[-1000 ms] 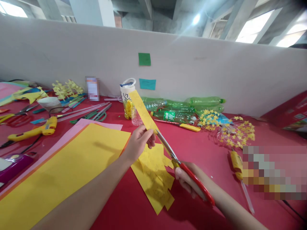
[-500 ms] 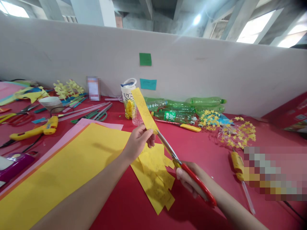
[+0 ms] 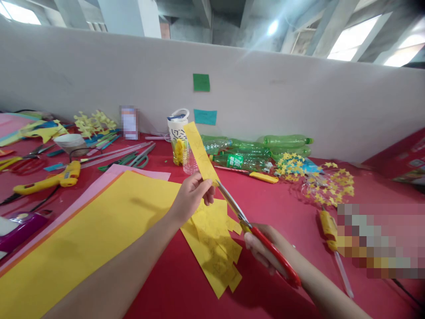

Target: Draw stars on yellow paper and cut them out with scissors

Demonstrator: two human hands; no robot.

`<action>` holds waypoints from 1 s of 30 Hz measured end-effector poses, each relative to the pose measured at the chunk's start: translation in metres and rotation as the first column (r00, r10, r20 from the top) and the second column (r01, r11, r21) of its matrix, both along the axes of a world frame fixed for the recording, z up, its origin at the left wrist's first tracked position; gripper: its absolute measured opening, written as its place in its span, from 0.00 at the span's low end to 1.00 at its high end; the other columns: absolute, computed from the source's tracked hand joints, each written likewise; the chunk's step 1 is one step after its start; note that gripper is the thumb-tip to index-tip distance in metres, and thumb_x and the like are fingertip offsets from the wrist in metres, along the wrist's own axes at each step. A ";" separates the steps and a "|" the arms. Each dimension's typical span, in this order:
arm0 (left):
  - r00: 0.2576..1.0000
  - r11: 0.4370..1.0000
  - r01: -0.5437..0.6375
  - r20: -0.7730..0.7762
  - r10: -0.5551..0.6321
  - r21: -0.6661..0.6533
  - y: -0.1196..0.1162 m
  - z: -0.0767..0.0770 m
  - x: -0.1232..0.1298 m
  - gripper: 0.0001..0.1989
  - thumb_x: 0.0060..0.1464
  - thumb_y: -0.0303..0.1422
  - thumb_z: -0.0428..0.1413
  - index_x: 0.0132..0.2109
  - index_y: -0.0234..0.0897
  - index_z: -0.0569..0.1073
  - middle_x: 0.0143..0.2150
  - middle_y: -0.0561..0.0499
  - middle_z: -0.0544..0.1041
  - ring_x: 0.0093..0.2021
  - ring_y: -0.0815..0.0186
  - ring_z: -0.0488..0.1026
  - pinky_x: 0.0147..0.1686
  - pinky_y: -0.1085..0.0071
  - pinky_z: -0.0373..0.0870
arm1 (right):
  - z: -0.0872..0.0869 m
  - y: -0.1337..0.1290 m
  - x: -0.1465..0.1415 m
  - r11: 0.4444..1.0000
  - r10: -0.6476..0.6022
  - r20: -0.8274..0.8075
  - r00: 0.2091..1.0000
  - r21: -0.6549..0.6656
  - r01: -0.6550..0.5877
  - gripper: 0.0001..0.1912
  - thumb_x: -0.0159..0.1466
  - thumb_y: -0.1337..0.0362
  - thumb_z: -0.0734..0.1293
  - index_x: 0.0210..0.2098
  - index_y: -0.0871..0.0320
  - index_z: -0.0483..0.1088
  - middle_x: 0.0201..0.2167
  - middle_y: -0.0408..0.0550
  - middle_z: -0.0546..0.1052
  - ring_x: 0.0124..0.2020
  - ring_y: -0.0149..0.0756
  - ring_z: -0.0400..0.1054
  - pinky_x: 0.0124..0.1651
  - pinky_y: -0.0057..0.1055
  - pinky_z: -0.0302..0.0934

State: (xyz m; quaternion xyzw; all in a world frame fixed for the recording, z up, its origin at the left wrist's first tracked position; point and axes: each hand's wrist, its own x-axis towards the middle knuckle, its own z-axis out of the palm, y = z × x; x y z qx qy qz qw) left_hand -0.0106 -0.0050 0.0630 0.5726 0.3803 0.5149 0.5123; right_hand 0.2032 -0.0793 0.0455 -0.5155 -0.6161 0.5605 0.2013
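Note:
My left hand [image 3: 194, 195] pinches the lower end of a yellow paper strip [image 3: 201, 153], which slants up and to the left with faint drawn outlines on it. Red-handled scissors [image 3: 237, 210] are gripped in my right hand [image 3: 265, 248]. Their blade tips meet the strip's lower right edge, beside my left fingertips, and the blades look nearly closed. Beneath both hands lie several overlapping yellow paper pieces [image 3: 215, 248] with star outlines. To their left is a large yellow sheet [image 3: 109, 221] over orange and pink ones.
Green plastic bottles [image 3: 255, 153] lie along the wall near a yellow utility knife [image 3: 264, 177]. Bunches of yellow stars [image 3: 332, 181] and a glue gun [image 3: 328, 230] are on the right. Another glue gun [image 3: 53, 181] and green scissors [image 3: 129, 159] lie left; a cup [image 3: 179, 137] stands behind.
The strip's upper end has shifted very slightly to the right. The scissors and both hands stay almost in place.

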 end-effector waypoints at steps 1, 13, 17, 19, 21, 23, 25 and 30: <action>1.000 1.000 0.002 -0.003 -0.002 0.002 0.000 0.000 0.000 0.07 0.56 0.32 0.50 0.30 0.34 0.66 0.22 0.55 0.70 0.20 0.71 0.69 0.19 0.75 0.64 | 0.000 0.000 0.000 1.000 -0.005 0.004 1.000 0.002 0.005 0.26 0.59 0.41 0.58 0.25 0.59 0.59 0.11 0.34 0.58 0.11 0.21 0.52 0.13 0.18 0.44; 0.997 0.998 0.062 -0.053 -0.061 0.029 0.006 0.001 -0.007 0.08 0.57 0.29 0.48 0.30 0.34 0.66 0.22 0.54 0.70 0.20 0.72 0.68 0.19 0.75 0.64 | 0.000 0.000 0.001 0.999 -0.045 0.039 0.998 -0.018 0.046 0.27 0.58 0.39 0.57 0.26 0.59 0.61 0.09 0.34 0.58 0.09 0.21 0.50 0.11 0.18 0.44; 0.996 0.997 0.072 -0.057 -0.071 0.020 0.005 0.000 -0.006 0.07 0.57 0.29 0.48 0.31 0.34 0.66 0.22 0.55 0.69 0.20 0.72 0.68 0.19 0.75 0.64 | -0.001 0.000 0.001 0.999 -0.036 0.044 0.998 -0.015 0.037 0.28 0.58 0.38 0.57 0.25 0.59 0.61 0.08 0.34 0.58 0.09 0.21 0.50 0.11 0.18 0.44; 0.996 0.997 0.074 -0.055 -0.073 0.015 0.005 0.001 -0.006 0.07 0.57 0.29 0.48 0.31 0.34 0.66 0.22 0.55 0.69 0.20 0.72 0.68 0.18 0.75 0.63 | -0.001 0.001 0.001 0.999 -0.030 0.046 0.998 -0.014 0.031 0.28 0.58 0.39 0.57 0.25 0.59 0.60 0.08 0.34 0.58 0.09 0.21 0.50 0.11 0.18 0.44; 0.996 0.997 0.074 -0.057 -0.073 0.011 0.004 0.002 -0.005 0.07 0.57 0.29 0.48 0.31 0.34 0.66 0.22 0.55 0.69 0.20 0.72 0.68 0.18 0.76 0.63 | -0.001 0.001 0.001 1.000 -0.029 0.047 0.998 -0.008 0.029 0.27 0.58 0.39 0.57 0.25 0.59 0.60 0.08 0.34 0.58 0.09 0.21 0.51 0.11 0.18 0.44; 0.996 0.997 0.072 -0.058 -0.071 0.012 0.004 0.002 -0.005 0.07 0.57 0.29 0.48 0.30 0.34 0.66 0.22 0.55 0.68 0.20 0.72 0.68 0.18 0.76 0.63 | 0.000 0.001 0.000 0.999 -0.033 0.052 0.998 -0.010 0.033 0.27 0.58 0.38 0.57 0.25 0.59 0.60 0.09 0.34 0.58 0.09 0.21 0.51 0.11 0.18 0.44; 0.995 0.997 0.074 -0.061 -0.073 0.018 0.004 0.002 -0.005 0.08 0.57 0.29 0.48 0.30 0.34 0.66 0.22 0.55 0.68 0.20 0.72 0.68 0.18 0.76 0.63 | 0.000 0.001 0.000 0.999 -0.039 0.062 0.997 -0.014 0.040 0.27 0.58 0.38 0.58 0.25 0.59 0.60 0.09 0.34 0.58 0.09 0.21 0.50 0.11 0.18 0.44; 0.994 0.996 0.084 -0.074 -0.082 0.020 0.006 0.001 -0.007 0.07 0.57 0.30 0.48 0.31 0.34 0.67 0.21 0.55 0.69 0.19 0.72 0.68 0.18 0.76 0.64 | 0.001 0.001 0.001 0.999 -0.038 0.077 0.996 -0.031 0.040 0.27 0.58 0.39 0.58 0.24 0.58 0.59 0.09 0.34 0.58 0.09 0.22 0.51 0.11 0.18 0.43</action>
